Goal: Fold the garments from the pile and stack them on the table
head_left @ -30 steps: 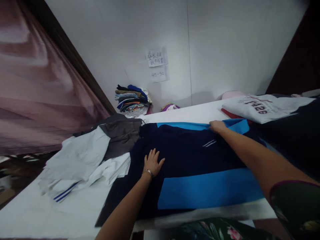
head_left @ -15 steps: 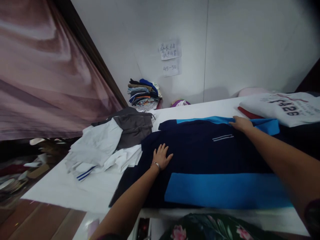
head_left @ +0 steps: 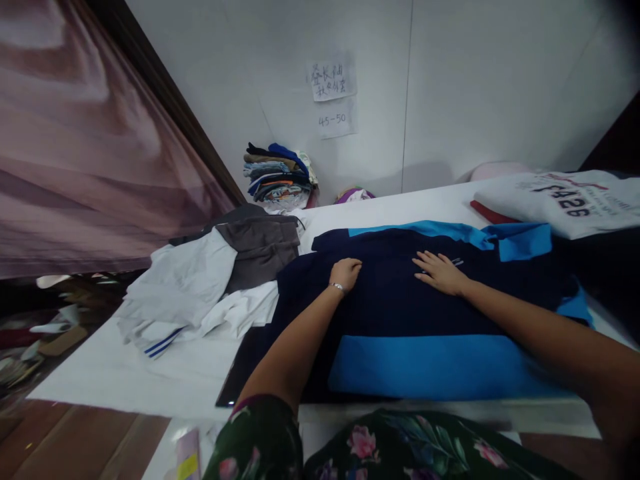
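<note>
A dark navy jacket (head_left: 385, 293) with bright blue panels lies spread flat across the white table, a small pale stripe mark on it. My left hand (head_left: 346, 273), with a silver bracelet at the wrist, rests on the jacket's left part; its fingers are curled closed, and whether they pinch cloth is hidden. Further right, my right hand (head_left: 440, 272) lies flat over the stripe mark with fingers stretched out. A blue section (head_left: 525, 241) is folded at the far right edge of the jacket.
White clothing (head_left: 185, 280) and grey-brown trousers (head_left: 263, 247) lie to the left. A folded clothes stack (head_left: 280, 177) stands behind. A white printed garment (head_left: 575, 200) lies at the back right. A pink curtain (head_left: 85, 153) hangs left; paper notes (head_left: 334, 80) are on the wall.
My right hand has let go of the jacket's far blue edge and moved left onto its middle. My left hand has moved up and right, its spread fingers now curled.
</note>
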The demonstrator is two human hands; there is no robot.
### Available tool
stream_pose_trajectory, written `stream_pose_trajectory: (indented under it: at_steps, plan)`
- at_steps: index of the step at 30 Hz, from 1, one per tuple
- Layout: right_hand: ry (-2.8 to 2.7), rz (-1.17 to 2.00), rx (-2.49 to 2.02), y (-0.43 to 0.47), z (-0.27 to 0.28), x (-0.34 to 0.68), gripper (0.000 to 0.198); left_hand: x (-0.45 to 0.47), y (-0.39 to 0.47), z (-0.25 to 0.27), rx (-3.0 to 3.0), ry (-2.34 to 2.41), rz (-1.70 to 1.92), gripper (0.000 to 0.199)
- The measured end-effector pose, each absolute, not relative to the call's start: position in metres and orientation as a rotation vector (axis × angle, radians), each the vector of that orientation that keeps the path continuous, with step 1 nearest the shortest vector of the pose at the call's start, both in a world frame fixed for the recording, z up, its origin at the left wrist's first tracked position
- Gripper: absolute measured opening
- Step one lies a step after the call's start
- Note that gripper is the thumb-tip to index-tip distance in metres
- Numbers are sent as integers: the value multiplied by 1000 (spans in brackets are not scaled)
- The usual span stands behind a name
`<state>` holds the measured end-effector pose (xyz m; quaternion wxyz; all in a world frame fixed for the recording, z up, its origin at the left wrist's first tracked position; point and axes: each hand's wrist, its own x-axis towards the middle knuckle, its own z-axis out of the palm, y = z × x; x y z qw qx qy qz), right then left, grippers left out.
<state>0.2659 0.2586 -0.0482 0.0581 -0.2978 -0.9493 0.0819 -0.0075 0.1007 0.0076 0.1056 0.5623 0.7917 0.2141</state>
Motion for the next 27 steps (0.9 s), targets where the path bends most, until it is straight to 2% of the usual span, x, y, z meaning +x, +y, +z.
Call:
stream_pose_trajectory:
  at_steps: [6,20,27]
  plan:
    - [-2893,233,-902,262,-51,270,65,17,147,-13,1548,2333,658,19]
    - [-2829,290,-860,261,-52,269,62,13,147,-30,1445,2335,780,6]
    - [-2836,309,-870,260,-48,267,64,3,149,-21,1193,2351,949,14]
